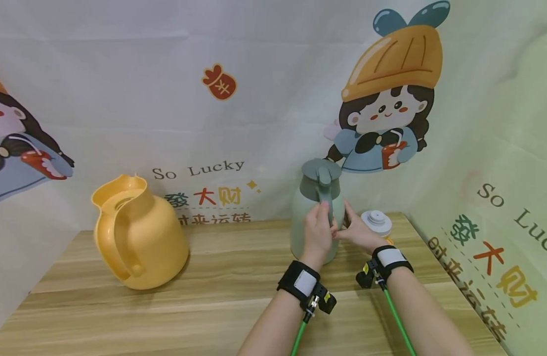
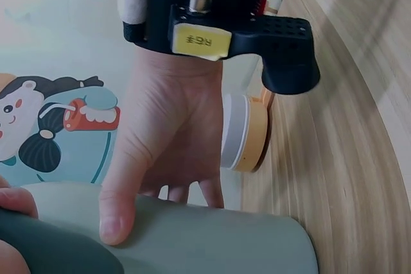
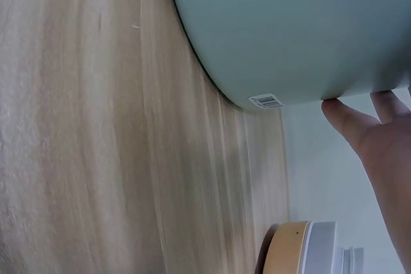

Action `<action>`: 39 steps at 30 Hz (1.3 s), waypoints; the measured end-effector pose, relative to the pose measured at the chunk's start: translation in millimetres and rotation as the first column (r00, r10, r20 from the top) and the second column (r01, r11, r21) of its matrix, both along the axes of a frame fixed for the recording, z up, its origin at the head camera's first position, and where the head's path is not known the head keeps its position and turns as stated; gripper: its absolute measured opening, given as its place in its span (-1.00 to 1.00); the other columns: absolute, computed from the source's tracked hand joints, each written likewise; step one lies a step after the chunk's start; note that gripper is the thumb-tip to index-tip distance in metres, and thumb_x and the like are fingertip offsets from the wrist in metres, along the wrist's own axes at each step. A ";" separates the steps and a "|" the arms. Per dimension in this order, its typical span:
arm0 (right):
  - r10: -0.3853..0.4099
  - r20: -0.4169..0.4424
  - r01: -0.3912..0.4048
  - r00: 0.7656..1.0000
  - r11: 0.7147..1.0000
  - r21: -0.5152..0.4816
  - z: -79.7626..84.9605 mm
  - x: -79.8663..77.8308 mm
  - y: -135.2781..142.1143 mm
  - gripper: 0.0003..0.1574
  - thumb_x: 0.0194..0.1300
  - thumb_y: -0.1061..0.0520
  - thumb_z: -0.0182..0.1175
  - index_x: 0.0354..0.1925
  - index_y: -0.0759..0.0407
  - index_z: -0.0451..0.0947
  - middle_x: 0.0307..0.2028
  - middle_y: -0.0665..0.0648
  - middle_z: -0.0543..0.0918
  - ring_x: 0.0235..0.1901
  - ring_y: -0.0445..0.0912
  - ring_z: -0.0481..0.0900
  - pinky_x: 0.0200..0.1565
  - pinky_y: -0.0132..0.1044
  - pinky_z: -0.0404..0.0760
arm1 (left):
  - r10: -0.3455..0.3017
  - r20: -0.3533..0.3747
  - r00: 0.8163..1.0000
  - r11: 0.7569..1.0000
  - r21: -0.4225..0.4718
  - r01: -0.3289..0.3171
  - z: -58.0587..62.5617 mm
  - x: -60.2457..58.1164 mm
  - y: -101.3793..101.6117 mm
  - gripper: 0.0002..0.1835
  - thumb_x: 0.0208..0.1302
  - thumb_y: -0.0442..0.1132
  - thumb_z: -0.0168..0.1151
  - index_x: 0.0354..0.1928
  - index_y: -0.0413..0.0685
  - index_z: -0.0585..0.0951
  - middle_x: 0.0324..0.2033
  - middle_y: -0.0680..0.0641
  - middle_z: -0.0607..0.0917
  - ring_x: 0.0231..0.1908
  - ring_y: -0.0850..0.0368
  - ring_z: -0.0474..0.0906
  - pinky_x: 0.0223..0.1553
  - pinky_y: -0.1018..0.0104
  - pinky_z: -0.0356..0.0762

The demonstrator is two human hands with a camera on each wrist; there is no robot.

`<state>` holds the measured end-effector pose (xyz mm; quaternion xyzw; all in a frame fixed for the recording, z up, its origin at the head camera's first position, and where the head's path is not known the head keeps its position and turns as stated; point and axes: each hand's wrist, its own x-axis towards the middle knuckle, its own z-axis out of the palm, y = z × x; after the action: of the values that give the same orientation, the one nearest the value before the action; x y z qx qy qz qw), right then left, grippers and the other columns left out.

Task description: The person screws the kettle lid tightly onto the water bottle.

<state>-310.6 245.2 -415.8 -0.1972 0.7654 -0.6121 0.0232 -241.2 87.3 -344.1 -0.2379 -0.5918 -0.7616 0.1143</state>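
Note:
A pale green vacuum jug (image 1: 298, 225) with a darker grey-green lid (image 1: 310, 170) and handle (image 1: 325, 193) stands upright on the table. My left hand (image 1: 316, 235) grips that handle, thumb near its top. Against the right side of the jug body rests my right hand (image 1: 361, 234), its thumb on the near face and its fingers reaching round the side. In the left wrist view, the right thumb lies along the jug (image 2: 212, 239), with the fingertips hidden behind it. Fingertips of the right hand (image 3: 388, 149) touch the body in the right wrist view.
A yellow jug (image 1: 159, 237) with handle and spout stands at the left. Just behind my right hand lies a round grey-and-orange lid (image 1: 377, 222). Printed cloth (image 1: 277, 99) hangs behind the wooden table (image 1: 220, 306) and at its sides. Green cables (image 1: 394, 316) run from both wrist cameras.

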 end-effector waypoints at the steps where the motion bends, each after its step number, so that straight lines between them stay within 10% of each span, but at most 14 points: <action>1: 0.006 0.005 -0.006 1.000 1.000 -0.004 0.3 -0.4 0.5 0.30 0.08 0.28 0.33 0.40 -0.16 -0.40 0.39 0.06 -0.27 0.33 -0.01 -0.31 0.24 0.16 -0.17 | 0.003 -0.002 1.000 1.000 -0.005 -0.003 0.0 0.1 0.3 -0.62 0.46 -0.29 -0.28 -0.60 -0.18 0.18 -0.83 0.00 0.23 -0.80 0.25 0.14 -0.69 0.43 0.21; 15: 0.071 0.052 -0.066 0.996 0.992 -0.103 2.2 1.2 1.4 0.30 0.03 0.39 0.27 0.40 -0.12 -0.39 0.39 0.04 -0.27 0.32 -0.07 -0.32 0.24 0.02 -0.07 | -0.026 0.003 1.000 0.998 -0.055 0.026 -17.8 -16.8 3.9 -0.62 0.50 -0.18 -0.30 -0.51 -0.19 0.29 -0.77 -0.05 0.32 -0.73 0.17 0.23 -0.64 0.43 0.23; 24: -0.001 0.051 0.003 0.999 0.999 -0.038 -0.7 7.8 -0.5 0.20 0.17 0.29 0.23 0.40 -0.13 -0.41 0.39 0.04 -0.26 0.33 -0.05 -0.29 0.26 0.02 -0.08 | -0.012 0.002 1.000 0.980 -0.199 0.013 5.3 3.6 -9.7 -0.62 0.51 -0.25 -0.33 -0.39 -0.39 0.35 -0.63 -0.34 0.45 -0.55 -0.33 0.36 -0.54 0.29 0.36; 39: -0.131 -0.036 0.134 0.991 0.985 0.109 2.4 31.0 -7.2 0.00 0.24 0.19 0.20 0.40 0.08 -0.23 0.27 0.40 0.10 0.18 0.29 0.16 0.07 0.09 0.33 | -0.069 -0.013 0.998 0.915 -0.400 0.058 -11.5 -12.0 -27.3 -0.69 0.47 -0.15 -0.14 -0.21 -0.25 0.51 -0.43 -0.08 0.65 -0.39 0.08 0.58 -0.36 0.35 0.53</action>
<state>-279.6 238.0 -413.4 -0.1532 0.8100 -0.5658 -0.0177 -253.2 60.0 -355.6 -0.2855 -0.7249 -0.6252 0.0464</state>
